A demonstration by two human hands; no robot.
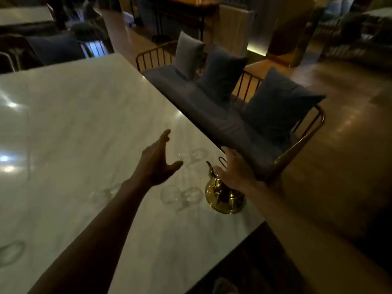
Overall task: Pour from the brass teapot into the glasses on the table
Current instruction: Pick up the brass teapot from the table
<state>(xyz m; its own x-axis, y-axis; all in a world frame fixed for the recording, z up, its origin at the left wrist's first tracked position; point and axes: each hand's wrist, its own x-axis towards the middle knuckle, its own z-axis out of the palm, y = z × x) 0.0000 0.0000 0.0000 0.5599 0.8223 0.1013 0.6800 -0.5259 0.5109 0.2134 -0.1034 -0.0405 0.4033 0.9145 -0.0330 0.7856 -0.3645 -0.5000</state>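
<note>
A brass teapot point(222, 198) stands near the right edge of the white marble table point(74, 124), its spout pointing away from me. My right hand point(235, 170) hovers just above it with fingers spread, hiding the lid and part of the handle. My left hand point(157, 162) is open in the air over the table, to the left of the teapot. Two clear glasses point(171, 196) point(193, 194) stand side by side just left of the teapot. Another glass point(199, 154) sits farther back, and one more point(101, 195) is partly hidden by my left forearm.
A bench with a brass wire frame point(297, 145) and grey-blue cushions point(275, 102) runs along the table's right edge. A faint glass point(10, 251) shows at the table's near left. More seating and tables stand in the dim room behind. The wooden floor lies to the right.
</note>
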